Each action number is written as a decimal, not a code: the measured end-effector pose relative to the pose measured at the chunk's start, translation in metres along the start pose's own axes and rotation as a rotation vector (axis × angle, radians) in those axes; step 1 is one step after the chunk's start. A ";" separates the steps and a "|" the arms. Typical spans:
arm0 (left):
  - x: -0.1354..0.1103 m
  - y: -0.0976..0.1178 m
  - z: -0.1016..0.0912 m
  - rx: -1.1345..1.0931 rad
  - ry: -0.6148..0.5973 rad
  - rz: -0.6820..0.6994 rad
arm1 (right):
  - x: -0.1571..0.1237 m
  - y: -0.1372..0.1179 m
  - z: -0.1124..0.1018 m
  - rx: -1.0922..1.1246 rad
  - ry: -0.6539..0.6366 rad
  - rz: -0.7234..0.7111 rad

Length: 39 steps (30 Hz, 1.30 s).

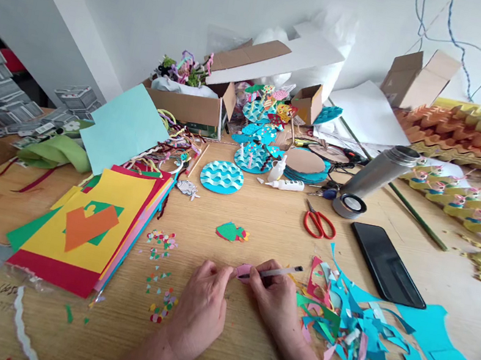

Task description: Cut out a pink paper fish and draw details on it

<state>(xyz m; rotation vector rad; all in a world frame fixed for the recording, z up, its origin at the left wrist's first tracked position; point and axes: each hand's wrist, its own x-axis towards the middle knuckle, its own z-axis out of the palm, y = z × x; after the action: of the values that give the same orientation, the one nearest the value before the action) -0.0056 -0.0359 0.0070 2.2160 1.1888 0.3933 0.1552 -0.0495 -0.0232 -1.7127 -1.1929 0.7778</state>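
Observation:
My left hand rests near the table's front edge, fingers closed and pinching the left end of a small pink paper piece. On the other side, my right hand grips a pen, its capped-looking dark end pointing up and right. The pen's writing tip is hidden behind my fingers, close to the pink paper. Just beyond both hands lies a green paper fish with red and yellow parts. Left of my left hand are little heaps of coloured paper dots.
Blue paper scraps, a black phone and red-handled scissors lie to the right. Coloured paper sheets are stacked at left. Behind stand a wavy blue disc, glue bottles and a steel flask.

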 end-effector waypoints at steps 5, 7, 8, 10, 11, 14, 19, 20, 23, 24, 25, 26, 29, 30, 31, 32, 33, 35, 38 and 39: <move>-0.001 0.001 0.000 0.003 0.003 0.001 | 0.000 0.001 0.000 0.020 0.004 -0.001; -0.001 0.001 -0.001 0.007 0.002 0.000 | 0.000 0.002 0.000 0.018 0.005 -0.007; 0.000 0.001 -0.001 0.007 0.002 -0.001 | 0.000 0.001 0.000 0.013 0.007 -0.009; 0.000 0.001 -0.001 0.008 0.003 -0.002 | -0.001 0.001 0.001 0.002 0.014 -0.014; 0.000 0.000 -0.001 0.008 0.004 -0.002 | -0.001 0.001 0.001 -0.001 0.019 -0.017; 0.001 -0.001 0.000 0.007 0.005 0.002 | -0.001 0.001 0.000 0.011 0.022 -0.025; -0.001 -0.002 0.002 0.024 0.016 0.001 | -0.004 0.004 -0.004 0.109 0.135 -0.054; -0.001 -0.002 0.002 0.021 0.016 0.004 | -0.004 0.004 -0.005 0.143 0.163 -0.063; -0.002 -0.003 0.003 0.005 0.026 0.010 | -0.004 0.007 -0.006 0.196 0.168 -0.085; -0.001 -0.004 0.004 0.000 0.032 0.012 | -0.003 0.008 -0.006 0.188 0.151 -0.087; -0.001 -0.005 0.005 -0.006 0.039 0.016 | -0.002 0.009 -0.005 0.173 0.134 -0.087; 0.000 -0.006 0.005 -0.015 0.048 0.021 | 0.000 0.011 -0.004 0.157 0.121 -0.086; 0.003 -0.011 0.007 -0.055 0.108 0.030 | 0.004 0.014 -0.001 0.134 0.110 -0.086; 0.004 -0.013 0.008 -0.068 0.138 0.031 | 0.005 0.015 0.000 0.130 0.111 -0.087; 0.005 -0.014 0.007 -0.075 0.174 0.035 | 0.005 0.015 0.000 0.127 0.112 -0.088; 0.006 -0.016 0.007 -0.077 0.210 0.040 | 0.005 0.015 0.001 0.125 0.113 -0.091; 0.007 -0.016 0.006 -0.071 0.243 0.046 | 0.005 0.014 0.001 0.122 0.114 -0.096; 0.007 -0.015 0.005 -0.036 0.277 0.069 | 0.005 0.013 0.001 0.120 0.119 -0.108; 0.003 -0.009 0.005 0.058 0.236 0.146 | 0.004 0.013 0.000 0.118 0.130 -0.127; 0.001 -0.006 0.006 0.092 0.215 0.176 | 0.004 0.013 0.000 0.119 0.133 -0.134</move>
<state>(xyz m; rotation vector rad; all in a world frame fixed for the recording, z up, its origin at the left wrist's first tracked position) -0.0059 -0.0349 -0.0017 2.4151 1.1431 0.6747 0.1614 -0.0472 -0.0350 -1.5459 -1.1343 0.6313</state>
